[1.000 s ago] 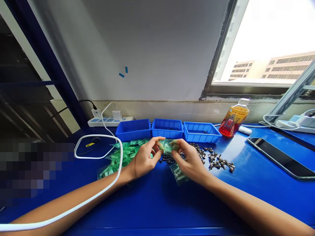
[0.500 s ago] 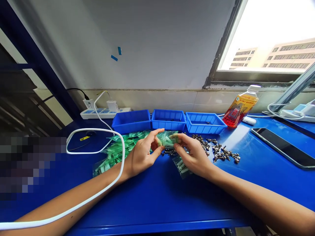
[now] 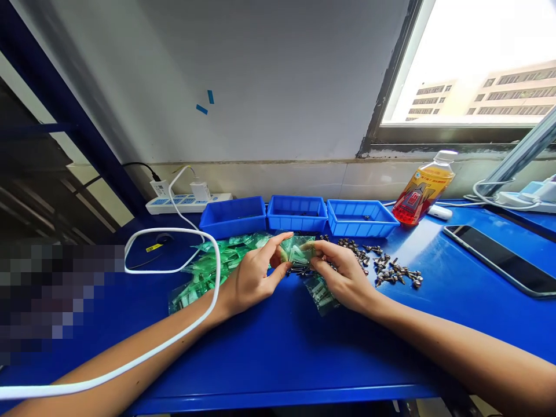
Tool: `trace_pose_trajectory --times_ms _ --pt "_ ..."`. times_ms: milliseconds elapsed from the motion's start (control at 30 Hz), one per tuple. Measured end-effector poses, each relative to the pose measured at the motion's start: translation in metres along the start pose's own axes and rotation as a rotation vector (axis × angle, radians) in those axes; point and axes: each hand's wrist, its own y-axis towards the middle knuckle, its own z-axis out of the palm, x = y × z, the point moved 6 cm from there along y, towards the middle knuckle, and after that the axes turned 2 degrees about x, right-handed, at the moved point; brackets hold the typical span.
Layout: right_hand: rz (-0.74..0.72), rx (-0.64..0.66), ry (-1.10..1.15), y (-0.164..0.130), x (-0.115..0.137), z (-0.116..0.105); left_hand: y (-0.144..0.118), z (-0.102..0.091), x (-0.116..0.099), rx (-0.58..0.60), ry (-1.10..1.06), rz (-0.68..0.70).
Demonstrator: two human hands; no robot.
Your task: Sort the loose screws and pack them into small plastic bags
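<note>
Together, left hand (image 3: 249, 281) and right hand (image 3: 343, 277) fingers pinching one crinkly green plastic bag (image 3: 297, 252), metal screws (image 3: 391, 271) nearby

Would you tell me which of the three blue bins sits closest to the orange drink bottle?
The right-hand bin: it is the end one of the row, with the orange bottle just beyond its right edge, while the middle bin and left bin lie farther away.

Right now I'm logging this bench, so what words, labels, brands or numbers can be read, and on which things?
None can be read for certain.
Bottle: the orange label has print and a dark emblem, too blurred to read.
Yellow tag by the white cable: too small.
Green packets and the packet held by left hand and right hand: no legible print.
Power strip: no legible marks.
</note>
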Motion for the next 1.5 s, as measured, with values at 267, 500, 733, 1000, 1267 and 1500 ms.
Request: trace_pose_trajectory --times_ms 267,500,733,1000,1267,1500 --pt "-0.051 0.028 -0.022 -0.001 0.006 0.0 -0.003 -0.002 -0.003 -0.021 0.018 0.033" --pt "-0.129 0.025 -0.097 -0.003 0.011 -0.001 -0.003 -0.002 -0.003 -0.015 0.039 0.045" --pt "-0.233 -0.011 -0.131 -0.005 0.019 -0.003 -0.003 -0.002 -0.005 -0.042 0.089 0.079" --pt "-0.254 0.013 -0.155 -0.003 0.016 0.001 -0.003 -0.004 -0.004 -0.055 0.028 0.01" --pt "-0.238 0.0 -0.093 -0.002 0.013 0.002 -0.001 -0.005 -0.001 -0.067 -0.055 -0.036" --pt "-0.27 0.021 -0.101 -0.003 0.015 0.002 -0.002 -0.005 -0.001 -0.067 -0.035 -0.038"
